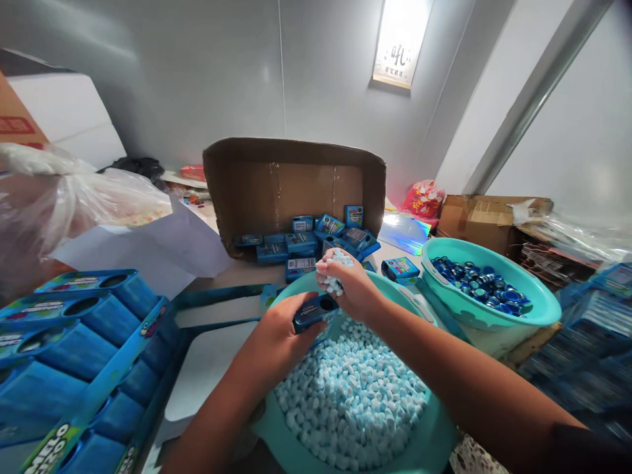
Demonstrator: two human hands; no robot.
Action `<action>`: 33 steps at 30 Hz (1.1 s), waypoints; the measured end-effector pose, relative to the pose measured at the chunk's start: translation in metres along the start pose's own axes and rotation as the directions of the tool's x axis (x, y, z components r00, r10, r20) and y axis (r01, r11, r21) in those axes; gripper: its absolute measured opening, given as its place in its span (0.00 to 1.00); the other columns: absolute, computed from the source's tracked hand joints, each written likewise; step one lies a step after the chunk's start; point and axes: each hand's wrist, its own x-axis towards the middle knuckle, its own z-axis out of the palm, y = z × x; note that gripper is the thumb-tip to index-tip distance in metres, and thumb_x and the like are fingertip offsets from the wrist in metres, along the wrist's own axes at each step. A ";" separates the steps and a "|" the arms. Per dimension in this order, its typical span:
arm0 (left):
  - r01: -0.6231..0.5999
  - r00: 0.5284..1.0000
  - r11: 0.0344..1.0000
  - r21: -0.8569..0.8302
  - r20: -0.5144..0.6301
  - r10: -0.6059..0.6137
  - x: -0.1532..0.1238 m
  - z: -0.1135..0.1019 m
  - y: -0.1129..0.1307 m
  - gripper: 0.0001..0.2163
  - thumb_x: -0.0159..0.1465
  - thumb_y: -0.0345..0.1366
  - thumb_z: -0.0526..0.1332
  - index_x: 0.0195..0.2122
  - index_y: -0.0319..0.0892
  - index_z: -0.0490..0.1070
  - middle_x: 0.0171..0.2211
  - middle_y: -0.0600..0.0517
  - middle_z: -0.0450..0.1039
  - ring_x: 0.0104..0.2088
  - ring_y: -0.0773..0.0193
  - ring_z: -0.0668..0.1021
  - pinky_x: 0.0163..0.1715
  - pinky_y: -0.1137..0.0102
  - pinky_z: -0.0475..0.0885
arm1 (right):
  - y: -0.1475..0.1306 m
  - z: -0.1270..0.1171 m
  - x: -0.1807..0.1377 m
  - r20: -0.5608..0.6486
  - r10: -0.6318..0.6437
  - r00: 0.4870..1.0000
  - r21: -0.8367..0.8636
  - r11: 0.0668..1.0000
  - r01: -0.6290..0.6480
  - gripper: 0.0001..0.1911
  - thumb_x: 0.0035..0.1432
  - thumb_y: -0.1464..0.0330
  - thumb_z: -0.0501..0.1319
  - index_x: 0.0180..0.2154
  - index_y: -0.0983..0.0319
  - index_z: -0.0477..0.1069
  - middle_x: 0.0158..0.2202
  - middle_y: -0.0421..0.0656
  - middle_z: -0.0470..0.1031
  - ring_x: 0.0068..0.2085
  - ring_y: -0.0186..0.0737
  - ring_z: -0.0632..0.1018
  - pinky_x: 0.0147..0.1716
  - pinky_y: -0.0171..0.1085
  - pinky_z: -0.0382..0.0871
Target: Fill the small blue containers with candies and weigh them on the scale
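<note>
Grey wall panels (197, 85) stand behind a brown carton (301, 187) of blue boxes (302, 243). Over a turquoise tub (437, 438) of pale candies (355, 395), the left hand (286, 322) grips one small box (312, 316) while the right hand (353, 283), close beside it, clutches more candies.

Left grip (287, 324) curls beside cupped right grip (351, 282).

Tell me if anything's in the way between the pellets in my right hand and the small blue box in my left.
Nothing visible is: the pellets in your right hand are right by the upper end of the small blue box in your left hand.
</note>
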 end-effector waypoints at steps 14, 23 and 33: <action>0.022 1.000 1.000 -0.003 0.002 -0.022 -0.002 0.002 -0.003 0.18 0.64 0.40 0.61 0.55 0.49 0.72 0.50 0.51 0.77 0.49 0.54 0.78 0.47 0.65 0.73 | 0.001 -0.003 -0.001 -0.014 0.004 1.000 -0.036 0.999 -0.004 0.14 0.43 0.68 0.71 0.29 0.61 0.67 0.23 0.35 0.68 0.25 0.30 0.69 0.25 0.30 0.60; 0.030 1.000 0.999 0.015 0.007 -0.030 -0.001 0.006 -0.006 0.18 0.63 0.39 0.62 0.54 0.46 0.70 0.52 0.49 0.75 0.51 0.54 0.77 0.50 0.64 0.71 | 0.004 -0.003 -0.001 -0.062 0.054 0.997 0.010 0.999 -0.054 0.12 0.45 0.63 0.69 0.25 0.62 0.68 0.24 0.37 0.70 0.27 0.33 0.71 0.28 0.32 0.65; 0.145 0.989 0.988 0.047 -0.029 -0.144 -0.005 0.005 -0.007 0.14 0.61 0.46 0.62 0.44 0.45 0.66 0.36 0.53 0.75 0.31 0.62 0.76 0.31 0.69 0.69 | 0.001 -0.005 -0.003 -0.025 0.127 0.992 0.062 0.990 -0.125 0.24 0.46 0.52 0.69 0.19 0.62 0.63 0.26 0.40 0.73 0.29 0.36 0.75 0.34 0.36 0.69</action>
